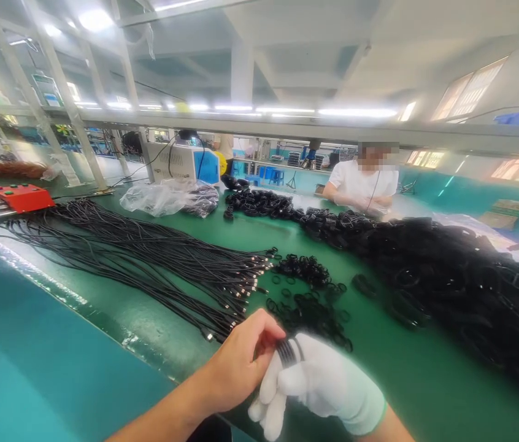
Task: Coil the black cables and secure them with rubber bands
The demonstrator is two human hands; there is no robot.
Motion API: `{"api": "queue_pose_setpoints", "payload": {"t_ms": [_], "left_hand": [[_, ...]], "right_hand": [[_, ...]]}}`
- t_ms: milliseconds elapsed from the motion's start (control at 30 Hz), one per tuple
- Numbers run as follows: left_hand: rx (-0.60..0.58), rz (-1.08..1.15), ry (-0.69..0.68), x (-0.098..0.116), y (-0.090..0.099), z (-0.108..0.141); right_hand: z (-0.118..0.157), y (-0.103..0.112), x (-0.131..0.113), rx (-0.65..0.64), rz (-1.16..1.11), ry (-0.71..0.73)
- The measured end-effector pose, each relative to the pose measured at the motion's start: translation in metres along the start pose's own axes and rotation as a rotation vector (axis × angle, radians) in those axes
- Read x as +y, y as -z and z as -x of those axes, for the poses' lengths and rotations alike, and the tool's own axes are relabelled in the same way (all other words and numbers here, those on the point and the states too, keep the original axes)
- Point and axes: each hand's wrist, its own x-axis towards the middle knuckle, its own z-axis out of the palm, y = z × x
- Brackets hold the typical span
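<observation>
Green surface (425, 374), left to right: red control box (29, 200) at the left end, buttons on top. Black cables (140, 242) start beside it, lying in a long bundle roughly along the near edge; plugs (253, 276) with metal tips end around mid-surface. Crumpled clear plastic bag (158, 197) behind the cables, toward the far edge, dark contents at its right part. White-and-blue machine (181, 162) with a yellow disc, behind the bag.

Bare left hand (238, 359): above the surface by the near edge, just in front of the plugs. Thumb and fingers bent in, nearly closed, fingertips at the black bands (286, 352). Can't tell if that grip pinches one. Bands sit side by side around the gloved right hand (321, 377), at the fingers. Right grip: white glove, fingers half curled, inside hidden; can't tell if it holds anything beyond the bands it wears.

Loose rings (305, 270), black, in two small piles just past the hands, a few strays around. Co-worker (349, 177) in a white top at the far edge, forearms forward, work unclear. Big heap of black coils (448, 264) runs from the far edge to the right side.
</observation>
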Motion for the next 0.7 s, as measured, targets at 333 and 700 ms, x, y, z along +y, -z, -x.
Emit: {"api": "queue_pose_setpoints", "payload": {"t_ms": [333, 700], "left_hand": [[0.121, -0.14, -0.273, -0.007, -0.012, 0.005], [0.107, -0.218, -0.414, 0.008, -0.007, 0.008]], "right_hand": [[0.004, -0.002, -0.001, -0.025, 0.104, -0.04], [0.01, -0.018, -0.017, -0.005, 0.15, -0.074]]}}
